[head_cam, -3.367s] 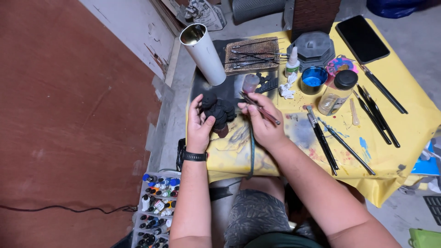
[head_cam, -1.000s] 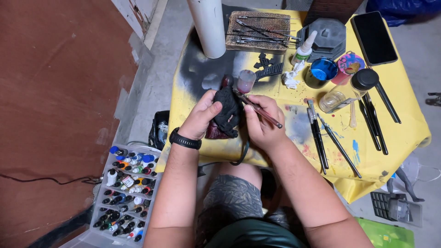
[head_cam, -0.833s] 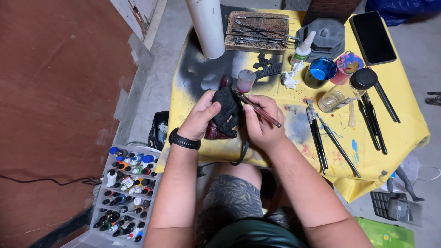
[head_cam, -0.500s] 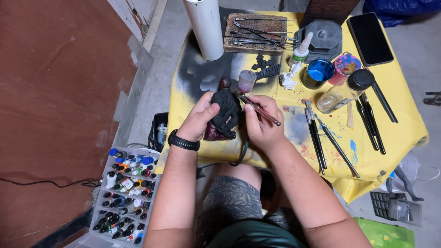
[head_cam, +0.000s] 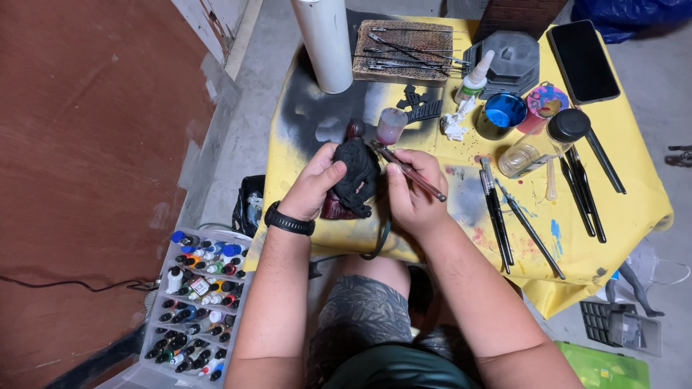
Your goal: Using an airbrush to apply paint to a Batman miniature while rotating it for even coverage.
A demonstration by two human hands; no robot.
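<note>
Over the yellow bench [head_cam: 634,209], left hand [head_cam: 311,184] clasps the dark figurine [head_cam: 355,176]; right hand [head_cam: 412,189] pinches the airbrush [head_cam: 407,171] beside it. Its hose could snag, likely smearing paint.

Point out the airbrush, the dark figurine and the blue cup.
airbrush [head_cam: 409,171], head view, mid barrel.
dark figurine [head_cam: 357,173], head view, its black body.
blue cup [head_cam: 503,113], head view, blue inside.

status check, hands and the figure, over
Left hand gripping dark figure over the yellow table. Right hand holding airbrush, tip at the figure. Nothing between them.
</note>
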